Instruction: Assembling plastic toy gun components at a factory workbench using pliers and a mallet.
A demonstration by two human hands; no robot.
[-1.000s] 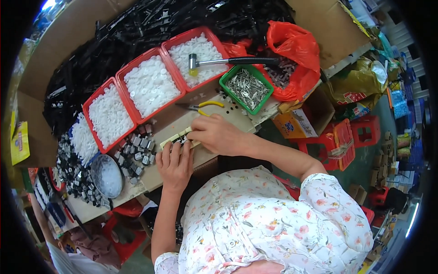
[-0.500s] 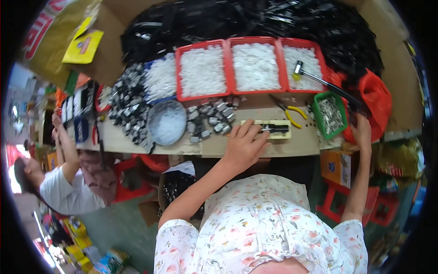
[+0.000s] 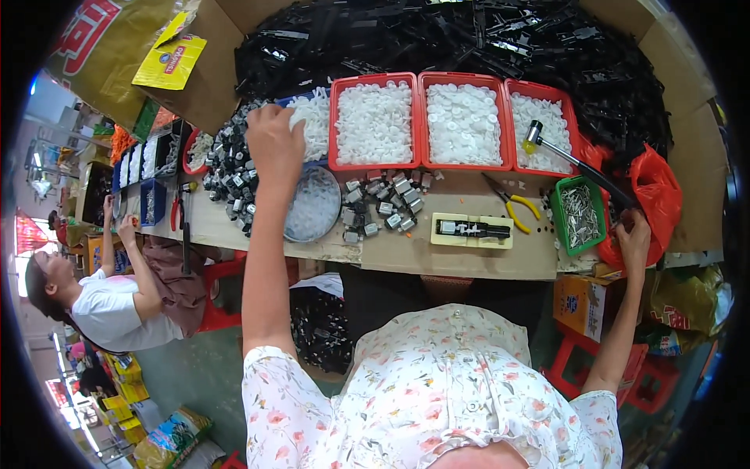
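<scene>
My left hand (image 3: 275, 144) reaches over the blue tray (image 3: 318, 162) of small white plastic pieces, its fingers curled together at the tray's left side. Whatever lies between the fingertips is hidden. My right hand (image 3: 633, 241) is closed at the end of the hammer's black handle, beside a red plastic bag (image 3: 658, 187). The hammer (image 3: 574, 160) slants over the right red tray, yellow face downward. In front of me a cream fixture (image 3: 472, 241) holds a black part with pale and metal pieces in it; neither hand touches it.
Red trays (image 3: 375, 166) of white parts line the back, below heaped black plastic pieces (image 3: 437, 39). Small motors (image 3: 383, 205) surround a round dish (image 3: 313, 205). Yellow-handled pliers (image 3: 522, 215) lie near a green bin (image 3: 579, 248) of metal pins. A co-worker (image 3: 117, 305) sits at left.
My left hand has left the cream fixture and moved left and away from me to the blue tray. My right hand stays at the hammer handle. The whole view has shifted slightly.
</scene>
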